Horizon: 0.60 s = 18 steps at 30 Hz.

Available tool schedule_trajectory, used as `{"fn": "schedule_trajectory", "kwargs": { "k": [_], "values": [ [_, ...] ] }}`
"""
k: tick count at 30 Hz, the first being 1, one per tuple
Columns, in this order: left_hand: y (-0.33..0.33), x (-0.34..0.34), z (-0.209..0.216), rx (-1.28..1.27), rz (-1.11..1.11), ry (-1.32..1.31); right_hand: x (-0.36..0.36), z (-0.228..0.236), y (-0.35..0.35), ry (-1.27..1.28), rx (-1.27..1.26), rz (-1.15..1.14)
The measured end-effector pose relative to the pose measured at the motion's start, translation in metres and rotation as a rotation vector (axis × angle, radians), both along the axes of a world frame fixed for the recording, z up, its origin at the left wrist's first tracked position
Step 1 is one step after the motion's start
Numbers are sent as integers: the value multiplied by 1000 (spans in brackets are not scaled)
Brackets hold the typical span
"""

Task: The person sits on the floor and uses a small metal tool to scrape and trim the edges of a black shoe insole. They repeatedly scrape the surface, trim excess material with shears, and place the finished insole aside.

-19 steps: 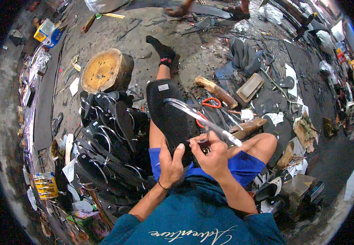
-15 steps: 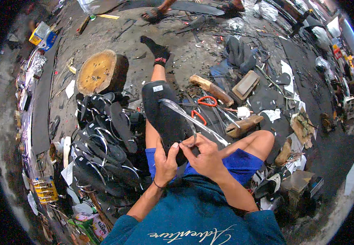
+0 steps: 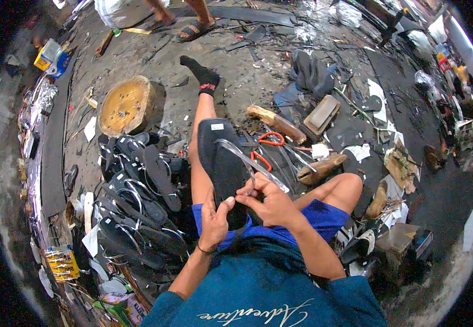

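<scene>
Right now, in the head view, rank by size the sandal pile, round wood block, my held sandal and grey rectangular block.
Largest: sandal pile
Middle: round wood block and held sandal, too close to rank; held sandal looks nearer the camera
Smallest: grey rectangular block

The grey floor (image 3: 155,62) carried everything, its bare stretches strewn with small dark scraps. On its left side stood a round wooden block (image 3: 123,106), with a piece of white paper (image 3: 90,129) just beside it and a long dark strip (image 3: 56,147) lying farther left. Nearer, a heap of black sandals (image 3: 138,201) covered the ground. On the right lay orange-handled scissors (image 3: 273,144), a long piece of wood (image 3: 277,124), a greyish block (image 3: 322,114), a shaped wooden form (image 3: 321,169) and a bundle of dark cloth (image 3: 310,71). A white sack (image 3: 117,12) sat at the far edge
</scene>
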<state>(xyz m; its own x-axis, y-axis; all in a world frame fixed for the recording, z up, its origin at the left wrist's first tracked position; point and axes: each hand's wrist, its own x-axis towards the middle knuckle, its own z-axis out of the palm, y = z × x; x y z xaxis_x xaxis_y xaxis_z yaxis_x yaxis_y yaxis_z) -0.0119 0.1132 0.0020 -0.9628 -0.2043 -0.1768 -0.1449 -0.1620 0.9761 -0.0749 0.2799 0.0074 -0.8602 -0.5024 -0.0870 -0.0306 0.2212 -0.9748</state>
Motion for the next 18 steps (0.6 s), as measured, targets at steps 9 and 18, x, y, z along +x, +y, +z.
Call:
{"fn": "schedule_trajectory", "kwargs": {
  "k": [9, 18],
  "values": [
    [-21, -5, 29, 411, -130, -310, 18, -53, -3, -659, -651, 3],
    [-28, -11, 22, 133, -184, -174, 14, -39, 2, -299, -327, -77]
  ]
}}
